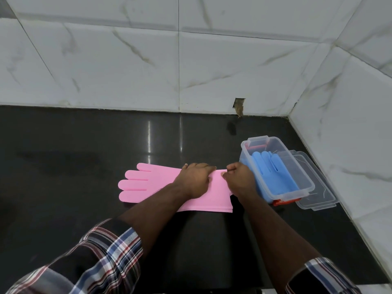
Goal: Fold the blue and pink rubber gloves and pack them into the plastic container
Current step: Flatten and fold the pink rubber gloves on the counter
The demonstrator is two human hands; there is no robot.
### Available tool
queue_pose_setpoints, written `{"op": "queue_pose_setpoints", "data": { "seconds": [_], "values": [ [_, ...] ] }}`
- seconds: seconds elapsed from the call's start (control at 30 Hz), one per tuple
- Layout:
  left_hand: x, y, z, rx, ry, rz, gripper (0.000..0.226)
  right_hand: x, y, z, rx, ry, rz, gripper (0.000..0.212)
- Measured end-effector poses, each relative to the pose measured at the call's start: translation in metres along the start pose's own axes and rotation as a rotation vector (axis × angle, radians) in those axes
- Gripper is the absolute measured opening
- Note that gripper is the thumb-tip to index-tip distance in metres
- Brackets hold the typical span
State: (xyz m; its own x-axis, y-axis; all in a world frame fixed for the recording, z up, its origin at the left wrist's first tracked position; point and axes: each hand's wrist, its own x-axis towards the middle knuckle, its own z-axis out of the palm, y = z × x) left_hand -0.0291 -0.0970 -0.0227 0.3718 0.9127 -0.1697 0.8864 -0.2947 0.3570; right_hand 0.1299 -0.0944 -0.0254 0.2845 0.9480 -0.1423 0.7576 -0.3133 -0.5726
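Head view showed both hands, left hand (196, 179) and right hand (239, 179), pinching the pink glove (152, 183) cuff; a flat, even crease would fit the container (305, 181) beside the right hand.

Even, fairly bright light fills the scene with no hard shadows. The glossy black table (84, 145) mirrors the wall tiles (106, 71) as pale vertical streaks of glare near its far edge, with a soft dark smudge of reflection at left. Wide-angle distortion bends the tile joints toward the edges. The plaid sleeves (95, 262) nearest the camera look slightly soft.
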Motion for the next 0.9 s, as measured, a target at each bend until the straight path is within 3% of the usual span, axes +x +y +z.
{"op": "queue_pose_setpoints", "data": {
  "seconds": [0.23, 0.53, 0.73, 0.9],
  "values": [
    [0.000, -0.002, -0.002, -0.058, 0.011, -0.003, 0.052, 0.001, -0.003, 0.000, 0.291, -0.015, 0.043, 0.038],
    [-0.002, -0.002, 0.001, -0.019, 0.008, 0.008, 0.056, 0.002, -0.002, -0.006, 0.141, -0.054, 0.034, 0.051],
    [-0.006, -0.003, 0.006, 0.041, -0.027, 0.030, 0.058, 0.004, -0.003, -0.013, 0.052, -0.172, 0.013, 0.063],
    [-0.016, -0.002, 0.011, 0.167, -0.014, 0.007, 0.061, 0.005, -0.005, -0.015, 0.083, -0.150, -0.053, 0.056]
  ]
}}
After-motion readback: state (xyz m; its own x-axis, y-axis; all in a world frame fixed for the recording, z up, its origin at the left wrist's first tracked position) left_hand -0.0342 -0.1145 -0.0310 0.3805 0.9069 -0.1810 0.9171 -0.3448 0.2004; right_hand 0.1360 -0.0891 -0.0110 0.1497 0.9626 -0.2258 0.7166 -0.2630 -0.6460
